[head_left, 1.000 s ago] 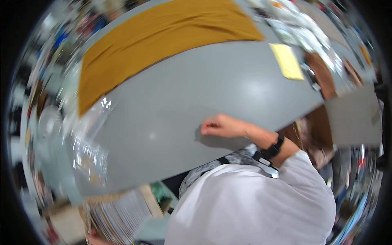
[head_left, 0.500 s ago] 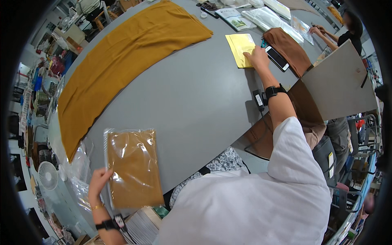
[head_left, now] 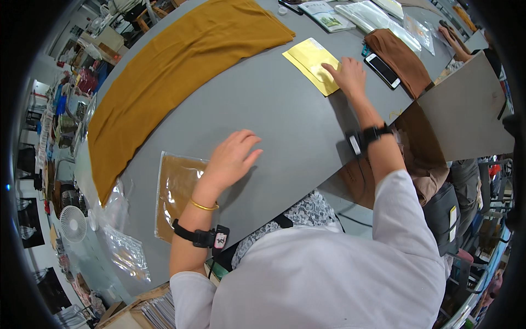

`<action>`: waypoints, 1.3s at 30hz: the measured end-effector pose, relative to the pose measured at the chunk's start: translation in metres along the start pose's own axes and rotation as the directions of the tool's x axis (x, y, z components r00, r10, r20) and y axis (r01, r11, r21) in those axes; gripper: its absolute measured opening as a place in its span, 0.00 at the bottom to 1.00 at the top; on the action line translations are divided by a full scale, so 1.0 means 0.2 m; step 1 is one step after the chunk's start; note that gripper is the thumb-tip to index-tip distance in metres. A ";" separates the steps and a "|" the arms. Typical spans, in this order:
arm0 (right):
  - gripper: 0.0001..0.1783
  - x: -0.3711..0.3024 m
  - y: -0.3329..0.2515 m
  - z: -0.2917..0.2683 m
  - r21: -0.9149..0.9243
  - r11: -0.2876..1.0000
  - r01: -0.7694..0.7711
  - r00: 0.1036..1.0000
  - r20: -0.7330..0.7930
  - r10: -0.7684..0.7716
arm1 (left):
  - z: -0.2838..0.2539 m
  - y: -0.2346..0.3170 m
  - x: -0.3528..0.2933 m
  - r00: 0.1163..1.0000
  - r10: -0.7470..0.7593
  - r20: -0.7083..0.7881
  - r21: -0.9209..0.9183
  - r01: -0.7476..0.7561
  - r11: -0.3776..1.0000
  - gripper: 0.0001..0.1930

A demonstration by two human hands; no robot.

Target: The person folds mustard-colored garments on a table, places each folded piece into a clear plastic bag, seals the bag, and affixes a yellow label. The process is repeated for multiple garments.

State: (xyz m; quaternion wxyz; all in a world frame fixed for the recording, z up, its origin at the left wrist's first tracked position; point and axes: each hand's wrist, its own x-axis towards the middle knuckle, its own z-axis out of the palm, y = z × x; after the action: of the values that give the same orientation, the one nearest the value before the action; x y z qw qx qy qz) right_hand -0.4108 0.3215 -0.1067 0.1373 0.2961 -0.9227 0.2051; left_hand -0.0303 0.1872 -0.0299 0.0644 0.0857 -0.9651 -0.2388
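My left hand (head_left: 234, 156) is over the grey table (head_left: 263, 109), fingers stretched and holding nothing. Its forearm crosses above a clear plastic bag (head_left: 174, 183) with folded tan-brown cloth inside, hiding part of it. At the right edge of some flat yellow papers (head_left: 313, 64), my right hand (head_left: 350, 79) has its fingers spread and its thumb toward them. Whether it touches the papers I cannot tell. Just right of that hand lie a white-framed phone (head_left: 383, 70) and a folded brown cloth (head_left: 399, 60).
A long mustard cloth (head_left: 186, 71) curves along the table's far left side. Clear plastic bags (head_left: 378, 24) and a booklet (head_left: 327, 16) lie at the back. An open cardboard box (head_left: 466, 109) stands at the right. More plastic wrap (head_left: 126, 252) lies at the lower left.
My left hand has left the bagged cloth's left edge and moved right and up over the table. The yellow papers have turned, and my right hand's fingers have spread at their edge.
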 end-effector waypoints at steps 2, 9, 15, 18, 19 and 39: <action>0.30 0.12 0.01 0.07 -0.150 0.987 -0.058 0.997 0.038 0.064 | 0.03 0.03 -0.01 0.999 0.036 -0.015 -0.001 -0.036 0.999 0.13; 0.24 0.10 -0.21 0.07 0.210 0.957 0.201 0.871 0.409 -0.273 | -0.13 0.04 -0.14 0.953 -0.274 -0.131 -0.325 0.219 0.920 0.14; 0.13 -0.36 -0.48 -0.16 0.645 0.732 0.217 0.564 0.529 -0.634 | -0.09 -0.02 -0.05 0.878 -0.011 -0.478 0.039 0.034 0.999 0.16; 0.11 -0.51 -0.64 -0.31 0.667 0.582 0.465 0.453 0.386 -0.804 | -0.05 -0.06 -0.08 0.956 0.024 -0.293 0.091 0.003 0.996 0.16; 0.11 -0.53 -0.69 -0.36 0.699 0.540 0.468 0.437 0.349 -0.829 | -0.04 -0.08 -0.11 0.988 -0.066 -0.140 0.039 0.073 0.997 0.16; 0.13 -1.10 -1.01 -0.48 0.832 0.293 0.471 0.614 -0.071 -0.786 | 0.04 0.24 -0.69 0.845 -0.521 -0.123 -0.755 0.260 0.602 0.09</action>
State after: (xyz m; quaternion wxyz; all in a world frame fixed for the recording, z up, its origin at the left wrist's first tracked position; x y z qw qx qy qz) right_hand -0.1031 0.3226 -0.0451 -0.1055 0.6992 -0.5390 0.4577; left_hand 0.0973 0.2601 -0.0266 0.1990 0.3050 -0.7259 -0.5834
